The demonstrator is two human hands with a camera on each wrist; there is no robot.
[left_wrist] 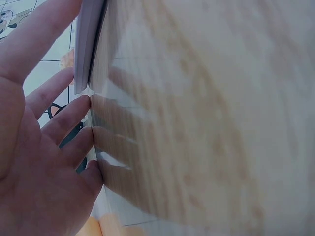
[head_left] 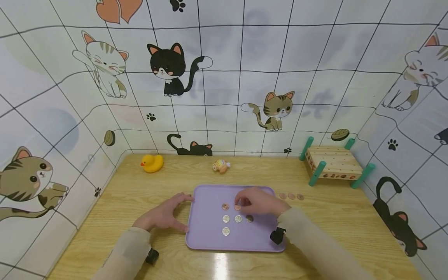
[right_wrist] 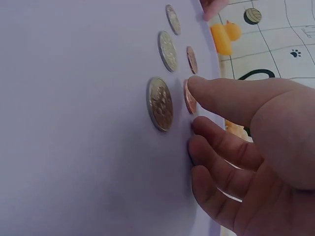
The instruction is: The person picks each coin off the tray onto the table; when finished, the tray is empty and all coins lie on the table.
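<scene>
A purple tray [head_left: 206, 241] lies on the wooden table. My left hand [head_left: 168, 213] rests against its left edge, thumb and fingers spread; the left wrist view shows the fingers [left_wrist: 64, 118] fairly straight. Over the tray, my right hand [head_left: 260, 201] has its thumb and fingertips at a copper coin [right_wrist: 190, 98], which lies low at the tray surface; the index fingertip is partly hidden. Left of it is another copper coin [head_left: 225, 207]. Nearer me lie silver coins [head_left: 226, 219] and a darker coin [head_left: 249, 218].
Three copper coins [head_left: 291, 196] lie in a row on the table right of the tray. Behind stand a yellow rubber duck [head_left: 152, 163], a small figurine [head_left: 221, 166] and a wooden rack with green legs [head_left: 334, 161]. Cat-patterned walls [head_left: 224, 89] enclose the table.
</scene>
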